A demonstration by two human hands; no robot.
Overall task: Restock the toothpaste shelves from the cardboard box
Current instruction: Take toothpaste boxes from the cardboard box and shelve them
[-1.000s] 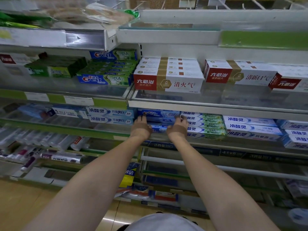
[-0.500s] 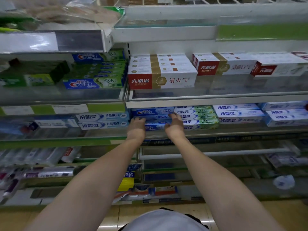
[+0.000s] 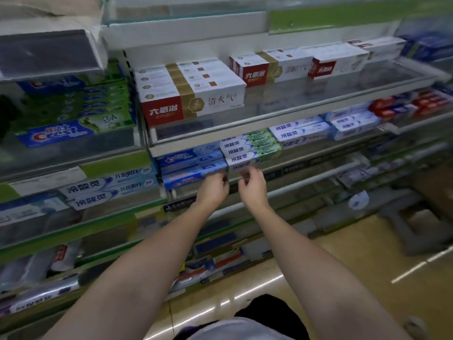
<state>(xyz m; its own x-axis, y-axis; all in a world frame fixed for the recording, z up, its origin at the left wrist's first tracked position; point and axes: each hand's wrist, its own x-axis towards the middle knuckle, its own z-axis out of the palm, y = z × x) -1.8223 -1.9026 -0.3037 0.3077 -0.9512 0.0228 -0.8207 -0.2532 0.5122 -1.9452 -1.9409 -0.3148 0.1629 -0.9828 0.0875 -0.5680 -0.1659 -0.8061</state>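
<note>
Reached out at the middle shelf (image 3: pixel 245 200) with both arms. Left hand (image 3: pixel 212 190) pressed against the right end of the bottom blue toothpaste box (image 3: pixel 191 176), fingers curled at its edge; whether gripping or only nudging, couldn't tell. Right hand (image 3: pixel 253 186) hung just below the stack of green-and-white boxes (image 3: pixel 250 149), fingers loosely curled, nothing plainly held. Saw no cardboard box clearly anywhere; only a blurred brown shape at far right. Risks, as judged: shoved too hard and sent the blue box deep behind its neighbours; knocked the stacked green boxes askew, tipping the top ones off the lip; left the row crooked against the clear front rail.
</note>
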